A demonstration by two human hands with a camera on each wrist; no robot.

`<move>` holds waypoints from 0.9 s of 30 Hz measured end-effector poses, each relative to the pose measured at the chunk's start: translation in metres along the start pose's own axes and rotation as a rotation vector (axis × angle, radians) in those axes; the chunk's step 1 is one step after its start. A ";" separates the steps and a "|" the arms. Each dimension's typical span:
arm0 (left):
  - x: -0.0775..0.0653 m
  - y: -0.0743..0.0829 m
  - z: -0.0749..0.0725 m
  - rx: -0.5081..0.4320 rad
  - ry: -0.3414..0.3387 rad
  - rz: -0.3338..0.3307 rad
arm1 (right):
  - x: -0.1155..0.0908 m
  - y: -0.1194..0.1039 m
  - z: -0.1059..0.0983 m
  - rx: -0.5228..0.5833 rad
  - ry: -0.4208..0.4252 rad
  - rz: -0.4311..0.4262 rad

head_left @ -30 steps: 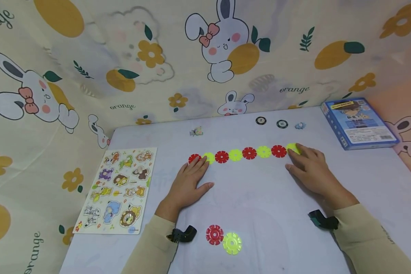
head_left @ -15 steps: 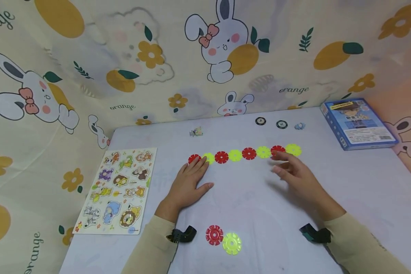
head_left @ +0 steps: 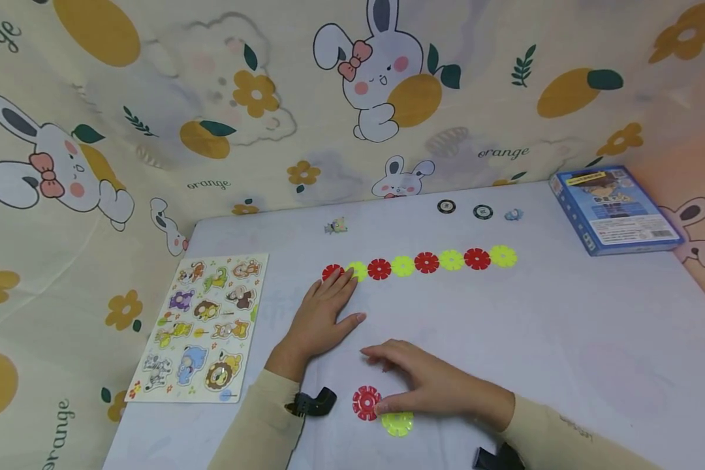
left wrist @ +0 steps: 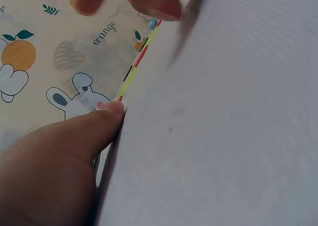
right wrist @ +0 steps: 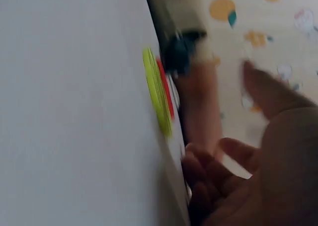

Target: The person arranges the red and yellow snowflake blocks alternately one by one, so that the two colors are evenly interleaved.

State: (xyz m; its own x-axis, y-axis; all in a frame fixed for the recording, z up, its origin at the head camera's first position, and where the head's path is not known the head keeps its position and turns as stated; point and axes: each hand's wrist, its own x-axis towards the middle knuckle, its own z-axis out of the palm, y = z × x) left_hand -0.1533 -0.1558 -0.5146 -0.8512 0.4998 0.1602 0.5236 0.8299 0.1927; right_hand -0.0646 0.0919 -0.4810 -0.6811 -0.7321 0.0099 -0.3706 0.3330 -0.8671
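A row of alternating red and yellow-green notched plastic discs runs across the table, ending at a yellow-green disc (head_left: 503,256) on the right. My left hand (head_left: 323,320) lies flat at the row's left end, fingertips on the red disc (head_left: 331,271) and the yellow-green disc (head_left: 358,270) there. Near the front, my right hand (head_left: 435,382) hovers over another red disc (head_left: 365,399) and yellow-green disc (head_left: 398,425), partly covering the latter. Its fingers are spread from the thumb and hold nothing. In the right wrist view that yellow-green disc (right wrist: 157,92) stands apart from the fingers.
An animal picture board (head_left: 202,326) lies at the left. At the back are a small figure piece (head_left: 336,225), two dark round chips (head_left: 446,206) and a small blue piece (head_left: 514,214). A blue box (head_left: 617,209) sits at the back right.
My right hand has left the row's right end and moved left and toward the front, over the two near discs. The left hand has stayed in place.
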 end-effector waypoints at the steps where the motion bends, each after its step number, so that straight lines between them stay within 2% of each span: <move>1: 0.000 0.000 0.000 0.002 -0.001 0.001 | 0.002 -0.002 0.005 -0.063 -0.005 -0.008; 4: 0.000 0.000 -0.001 0.007 -0.002 0.006 | 0.009 -0.005 0.017 -0.242 -0.001 -0.018; 6: 0.000 0.000 -0.002 0.004 0.000 0.009 | 0.012 -0.008 0.022 -0.288 0.015 -0.023; 11: -0.001 0.001 -0.003 -0.004 0.003 0.009 | 0.015 -0.011 0.027 -0.271 0.042 -0.046; 17: -0.001 0.002 -0.004 0.004 -0.005 -0.002 | 0.015 -0.010 0.027 -0.275 0.015 -0.023; 20: -0.001 0.003 -0.004 0.002 -0.006 -0.004 | 0.015 -0.010 0.026 -0.218 0.012 0.007; 24: -0.001 0.003 -0.006 -0.013 -0.003 -0.003 | 0.014 -0.009 0.020 -0.009 0.023 0.055; 27: 0.000 0.003 -0.005 -0.013 -0.006 -0.004 | 0.013 -0.007 0.010 0.105 0.068 0.084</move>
State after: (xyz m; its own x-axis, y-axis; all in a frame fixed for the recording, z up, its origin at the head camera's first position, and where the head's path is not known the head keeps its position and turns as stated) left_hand -0.1515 -0.1550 -0.5093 -0.8534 0.4983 0.1533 0.5207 0.8286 0.2054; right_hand -0.0644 0.0741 -0.4800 -0.7491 -0.6616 -0.0341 -0.2449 0.3243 -0.9137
